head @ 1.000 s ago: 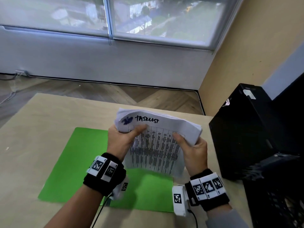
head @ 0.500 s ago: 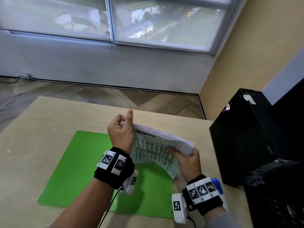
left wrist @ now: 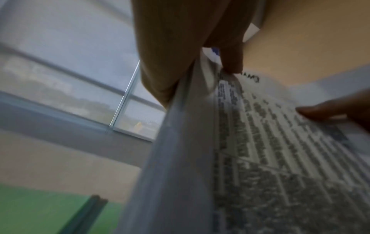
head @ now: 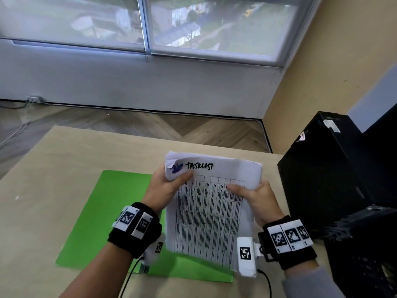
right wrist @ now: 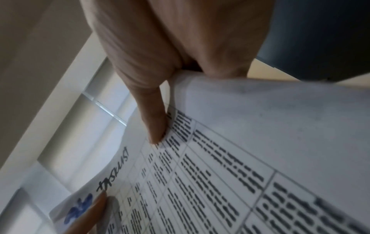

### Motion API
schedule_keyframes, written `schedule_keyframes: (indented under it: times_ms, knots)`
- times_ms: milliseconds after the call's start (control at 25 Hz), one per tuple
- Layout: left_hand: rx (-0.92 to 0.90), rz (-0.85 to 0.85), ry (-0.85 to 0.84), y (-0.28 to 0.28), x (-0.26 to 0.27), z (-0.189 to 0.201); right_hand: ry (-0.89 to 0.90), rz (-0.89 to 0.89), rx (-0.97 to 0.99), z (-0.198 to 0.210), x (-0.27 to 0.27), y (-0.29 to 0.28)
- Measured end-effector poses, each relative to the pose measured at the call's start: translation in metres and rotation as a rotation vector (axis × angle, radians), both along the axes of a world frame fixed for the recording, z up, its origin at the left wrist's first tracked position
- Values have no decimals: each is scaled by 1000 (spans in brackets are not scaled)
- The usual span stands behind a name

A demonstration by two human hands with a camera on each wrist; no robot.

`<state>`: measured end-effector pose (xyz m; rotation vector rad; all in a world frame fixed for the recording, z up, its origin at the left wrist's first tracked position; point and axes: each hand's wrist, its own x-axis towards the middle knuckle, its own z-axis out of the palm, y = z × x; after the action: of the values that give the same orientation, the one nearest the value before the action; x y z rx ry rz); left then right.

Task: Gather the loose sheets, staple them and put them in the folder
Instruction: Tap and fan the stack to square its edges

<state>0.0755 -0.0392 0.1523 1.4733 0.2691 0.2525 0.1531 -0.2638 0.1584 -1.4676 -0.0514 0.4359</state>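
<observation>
i've tipped the sheets [head: 211, 203] back up to face me after holding them flat half a second ago. my left hand [head: 166, 187] and right hand [head: 257, 197] both pinch the top corners, above the green folder [head: 103, 211]. still squaring, stapling's next i think.

Black tower [head: 318, 168] — rightward obstacle (close)

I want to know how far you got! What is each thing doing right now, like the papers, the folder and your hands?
Papers: bunched in one stack, held up off the table, top edge curled.
Folder: green, closed, flat on the table under the papers.
Left hand: grips the stack's top left corner, thumb on the front.
Right hand: grips the stack's right edge, thumb on the front.
Stapler: none in sight.
</observation>
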Motion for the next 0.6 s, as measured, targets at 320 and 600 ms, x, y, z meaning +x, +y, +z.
schedule_keyframes:
  times_ms: [320,600]
  knots:
    - [684,-26,-50,28,-2,46,-300,158,-350,31,-8,19]
    - [392,-163,-14,38,12,46,-603,127,-578,55,-4,18]
